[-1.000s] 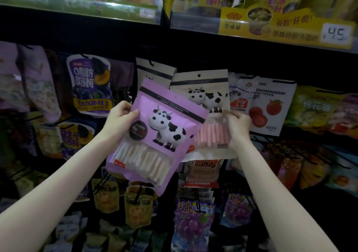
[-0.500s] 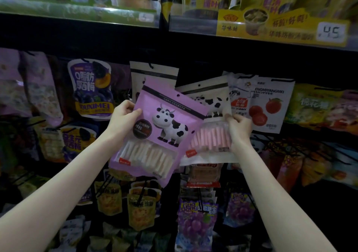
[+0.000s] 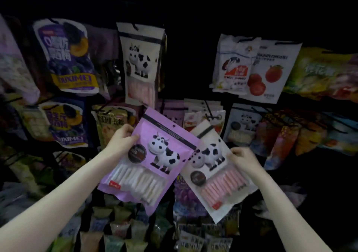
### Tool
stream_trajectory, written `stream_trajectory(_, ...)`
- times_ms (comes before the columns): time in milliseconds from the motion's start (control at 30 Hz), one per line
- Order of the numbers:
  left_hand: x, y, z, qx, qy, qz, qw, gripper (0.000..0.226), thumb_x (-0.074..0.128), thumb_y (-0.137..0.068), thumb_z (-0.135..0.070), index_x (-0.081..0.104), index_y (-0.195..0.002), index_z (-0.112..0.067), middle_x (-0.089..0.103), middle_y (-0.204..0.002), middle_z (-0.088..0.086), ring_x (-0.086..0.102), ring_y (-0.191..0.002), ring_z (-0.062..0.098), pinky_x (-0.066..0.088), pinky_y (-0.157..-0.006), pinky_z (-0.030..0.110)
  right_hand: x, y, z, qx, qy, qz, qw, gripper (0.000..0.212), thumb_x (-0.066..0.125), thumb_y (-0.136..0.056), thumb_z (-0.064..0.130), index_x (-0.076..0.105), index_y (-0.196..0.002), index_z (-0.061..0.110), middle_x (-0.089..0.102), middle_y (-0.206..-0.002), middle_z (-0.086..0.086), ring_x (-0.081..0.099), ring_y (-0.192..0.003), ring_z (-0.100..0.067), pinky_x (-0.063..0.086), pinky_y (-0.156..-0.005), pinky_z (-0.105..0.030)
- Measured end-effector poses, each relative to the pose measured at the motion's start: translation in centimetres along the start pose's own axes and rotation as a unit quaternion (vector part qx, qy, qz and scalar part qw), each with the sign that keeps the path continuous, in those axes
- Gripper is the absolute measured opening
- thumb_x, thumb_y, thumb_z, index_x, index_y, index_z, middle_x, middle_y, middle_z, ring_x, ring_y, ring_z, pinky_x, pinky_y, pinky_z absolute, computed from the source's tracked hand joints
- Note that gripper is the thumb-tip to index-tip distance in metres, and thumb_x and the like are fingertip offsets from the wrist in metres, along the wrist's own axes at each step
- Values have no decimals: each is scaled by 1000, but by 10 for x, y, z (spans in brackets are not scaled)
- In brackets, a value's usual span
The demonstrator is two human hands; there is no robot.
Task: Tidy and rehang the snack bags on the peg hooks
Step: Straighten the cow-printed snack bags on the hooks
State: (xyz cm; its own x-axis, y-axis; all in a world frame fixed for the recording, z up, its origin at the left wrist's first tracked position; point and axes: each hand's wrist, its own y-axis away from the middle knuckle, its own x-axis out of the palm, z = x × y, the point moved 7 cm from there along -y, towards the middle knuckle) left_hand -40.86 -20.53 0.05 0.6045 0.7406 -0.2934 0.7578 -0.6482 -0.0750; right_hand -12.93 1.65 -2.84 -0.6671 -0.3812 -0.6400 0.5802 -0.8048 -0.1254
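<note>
My left hand (image 3: pixel 121 142) grips the left edge of a purple cow bag (image 3: pixel 149 166) of white sticks, tilted to the right. My right hand (image 3: pixel 245 160) holds the right edge of a cream cow bag (image 3: pixel 217 176) of pink sticks, tilted and partly under the purple one. Both bags are off the hooks, in front of the lower rows. Another cream cow bag (image 3: pixel 140 64) hangs on a peg above. To its right is a dark gap where no bag hangs. A black peg hook (image 3: pixel 210 110) juts out just above the cream bag in my hand.
A purple plum bag (image 3: pixel 67 56) hangs at upper left, with a second one (image 3: pixel 64 124) below. White bags with red fruit (image 3: pixel 269 73) hang at upper right. Several black hooks (image 3: pixel 275 118) stick out at the right. Small packets (image 3: pixel 120 230) fill the bottom.
My right hand has pulled the cream cow bag off its upper peg and brought it down. Both hands and bags have dropped lower, and my view has tilted down past the top shelf.
</note>
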Motion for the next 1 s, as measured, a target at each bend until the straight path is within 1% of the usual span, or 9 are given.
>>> stream_trajectory(133,29,-2,7,-10,-23,25,999,16,51,-91,-3,49,-79,-13,56,-78,7,53,-70,19,41,-62,29,7,12,-62,108,-36,-49,992,19,53,-92,8,67,-81,1,61,-74,-8,55,-74,-21,33,-59,-29)
stream_trajectory(233,53,-3,11,-12,-18,52,998,2,51,-91,-4,52,-91,-6,58,-84,11,55,-77,24,43,-69,33,1,21,-93,168,-83,-114,976,21,52,-93,12,66,-103,1,65,-95,-12,59,-94,-27,40,-73,-29)
stream_trajectory(467,114,-2,-3,-2,0,94,996,17,50,-92,-3,53,-84,-18,59,-86,7,58,-83,23,47,-74,34,-33,37,-135,239,-219,-257,910,14,49,-92,11,60,-83,9,61,-89,-10,55,-89,-28,40,-77,-32)
stream_trajectory(567,141,-4,-16,5,2,93,996,6,49,-93,-5,52,-92,-10,57,-82,2,56,-76,16,45,-64,24,-46,38,-151,291,-319,-306,848,22,52,-92,10,59,-112,2,60,-106,-14,55,-102,-30,44,-96,-41)
stream_trajectory(700,177,-5,-26,12,10,124,992,9,49,-94,-4,55,-98,-9,61,-86,2,59,-83,22,48,-72,30,-67,28,-156,283,-350,-338,826,33,53,-92,11,52,-119,-8,55,-123,-24,51,-115,-37,40,-102,-47)
stream_trajectory(767,192,-5,-30,10,23,127,992,12,48,-93,-2,54,-92,-13,60,-85,1,58,-79,18,48,-68,27,-76,24,-160,281,-360,-354,816,28,53,-92,11,55,-114,-6,59,-115,-17,53,-112,-35,41,-101,-47)
stream_trajectory(833,204,-7,-31,6,36,123,992,14,48,-93,-2,51,-89,-14,58,-85,0,57,-79,17,47,-66,24,-83,20,-167,270,-358,-363,817,17,53,-91,10,58,-98,-5,60,-112,-27,54,-111,-40,42,-100,-48)
stream_trajectory(933,218,-7,-37,10,46,123,991,12,47,-94,-1,51,-97,-12,57,-85,-3,56,-77,11,49,-58,13,-89,16,-174,241,-318,-329,856,22,52,-90,10,63,-74,19,65,-81,-7,61,-91,-31,47,-82,-37)
stream_trajectory(1000,223,-7,-39,10,55,125,991,12,46,-94,0,50,-102,-9,57,-85,-3,54,-75,7,46,-52,7,-93,20,-173,218,-294,-301,880,25,51,-91,11,59,-68,20,58,-71,0,57,-79,-23,43,-74,-31)
